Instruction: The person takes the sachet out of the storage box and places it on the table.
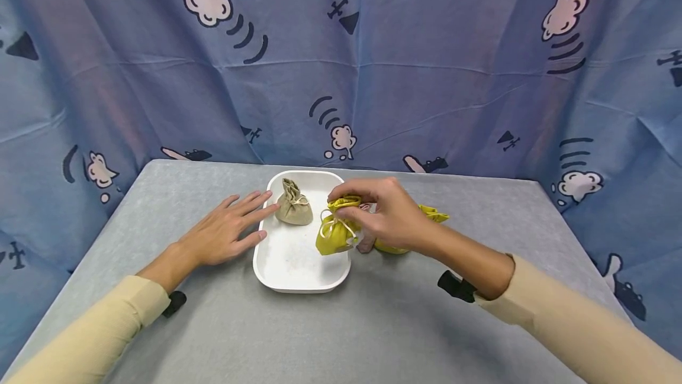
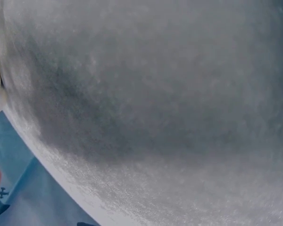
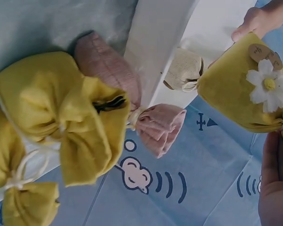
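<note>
In the head view my right hand [image 1: 391, 209] pinches the gathered neck of a yellow drawstring pouch [image 1: 334, 237], held over the right side of a white tray [image 1: 303, 277]. A white flower and a small brown tag show on this pouch [image 3: 243, 87] in the right wrist view. A beige drawstring pouch [image 1: 295, 211] sits in the tray's far left part. My left hand [image 1: 226, 231] lies with spread fingers at the tray's left edge, its fingertips reaching over the rim beside the beige pouch.
Right of the tray stand a pink pouch [image 3: 106, 66] and yellow pouches [image 3: 37, 94], partly hidden behind my right hand in the head view. A grey cloth covers the table [image 1: 224, 336]. Behind it hangs a blue patterned curtain [image 1: 405, 94].
</note>
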The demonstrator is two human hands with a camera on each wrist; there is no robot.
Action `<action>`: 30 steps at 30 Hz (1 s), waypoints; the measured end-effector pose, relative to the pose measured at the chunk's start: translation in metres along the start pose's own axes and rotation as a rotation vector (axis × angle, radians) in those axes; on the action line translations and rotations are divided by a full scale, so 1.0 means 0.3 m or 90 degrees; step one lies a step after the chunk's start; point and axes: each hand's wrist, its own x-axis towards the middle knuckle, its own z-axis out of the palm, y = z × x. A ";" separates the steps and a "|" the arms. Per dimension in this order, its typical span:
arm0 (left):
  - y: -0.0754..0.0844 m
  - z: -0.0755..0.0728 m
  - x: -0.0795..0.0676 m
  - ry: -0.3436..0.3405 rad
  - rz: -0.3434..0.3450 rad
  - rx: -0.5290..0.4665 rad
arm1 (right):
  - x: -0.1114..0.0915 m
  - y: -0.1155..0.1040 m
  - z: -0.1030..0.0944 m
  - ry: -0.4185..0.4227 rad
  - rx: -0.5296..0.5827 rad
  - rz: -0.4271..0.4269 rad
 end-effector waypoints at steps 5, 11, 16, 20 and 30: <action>0.001 -0.001 0.000 -0.002 0.000 0.001 | -0.031 0.020 -0.026 0.003 0.010 0.007; 0.001 -0.004 0.002 0.000 0.001 0.000 | -0.066 0.038 -0.063 -0.001 -0.044 -0.005; 0.001 -0.005 0.002 -0.001 0.000 -0.003 | -0.101 0.058 -0.087 -0.010 -0.060 0.004; 0.003 -0.005 0.004 -0.001 -0.001 -0.003 | -0.136 0.075 -0.094 -0.017 -0.055 0.025; 0.009 -0.003 0.003 -0.005 -0.004 -0.008 | -0.187 0.105 -0.080 -0.038 -0.026 0.031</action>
